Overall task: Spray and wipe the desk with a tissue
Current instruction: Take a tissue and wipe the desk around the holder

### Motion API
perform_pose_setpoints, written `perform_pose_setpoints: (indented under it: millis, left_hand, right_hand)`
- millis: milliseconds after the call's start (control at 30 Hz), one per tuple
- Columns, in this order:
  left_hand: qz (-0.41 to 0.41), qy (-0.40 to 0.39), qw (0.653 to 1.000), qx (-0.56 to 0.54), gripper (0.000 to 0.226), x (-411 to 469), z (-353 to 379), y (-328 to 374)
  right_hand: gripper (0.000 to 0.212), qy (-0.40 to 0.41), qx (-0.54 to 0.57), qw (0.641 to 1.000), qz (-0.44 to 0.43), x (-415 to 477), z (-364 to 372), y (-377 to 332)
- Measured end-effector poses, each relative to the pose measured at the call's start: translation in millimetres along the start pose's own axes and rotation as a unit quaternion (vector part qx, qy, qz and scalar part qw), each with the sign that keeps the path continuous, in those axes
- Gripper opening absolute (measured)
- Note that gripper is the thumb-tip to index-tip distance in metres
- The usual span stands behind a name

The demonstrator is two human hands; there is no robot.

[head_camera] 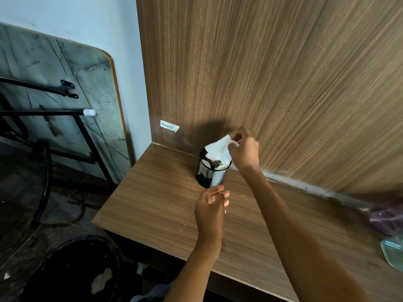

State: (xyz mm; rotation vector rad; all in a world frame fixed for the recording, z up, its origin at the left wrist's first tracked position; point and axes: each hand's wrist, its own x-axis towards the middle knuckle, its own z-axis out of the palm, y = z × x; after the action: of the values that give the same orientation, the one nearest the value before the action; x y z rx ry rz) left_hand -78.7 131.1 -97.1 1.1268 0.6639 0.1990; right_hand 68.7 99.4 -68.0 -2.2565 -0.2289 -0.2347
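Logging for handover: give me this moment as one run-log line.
step: fetching tissue | right hand: pinches tissue, half out of mesh cup | left hand: curled by cup base | desk: wipe not begun

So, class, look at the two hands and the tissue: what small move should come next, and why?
Probably raise the right hand to draw the tissue clear of the black mesh cup. It pinches the tissue's top, while the lower part sits inside the cup. The left hand, by the cup's base, could steady it.
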Motion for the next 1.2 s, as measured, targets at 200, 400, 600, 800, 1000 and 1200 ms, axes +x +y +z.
perform_pose_setpoints:
  millis: [200, 400, 600, 800, 1000, 1200]
  left_hand:
    - [0.013, 0.0, 1.0, 0.016, 0.021, 4, -4, -2]
    - [0.009, -0.003, 1.0, 0.02, 0.023, 5, -7, -4]
    - [0.01, -0.004, 1.0, 0.02, 0.022, 5, -7, -3]
    - [0.012, -0.004, 1.0, 0.024, 0.024, 6, -7, -4]
    - [0.017, -0.005, 1.0, 0.017, 0.025, 6, -7, -4]
    - [0.015, -0.005, 1.0, 0.012, 0.024, 5, -6, -3]
  right_hand:
    - [0.036, -0.229, -0.36, 0.89, -0.157, -4, 8, -21]
    - [0.03, -0.22, -0.456, 0.838, -0.201, 3, 27, -15]
    - [0.025, -0.227, -0.45, 0.831, -0.234, 8, 42, -6]
    - [0.025, -0.23, -0.451, 0.83, -0.235, 12, 53, -8]
    - [0.022, -0.214, -0.371, 0.884, -0.188, 13, 42, -9]
    - [0.012, -0.132, -0.054, 0.989, -0.044, 19, 19, -4]
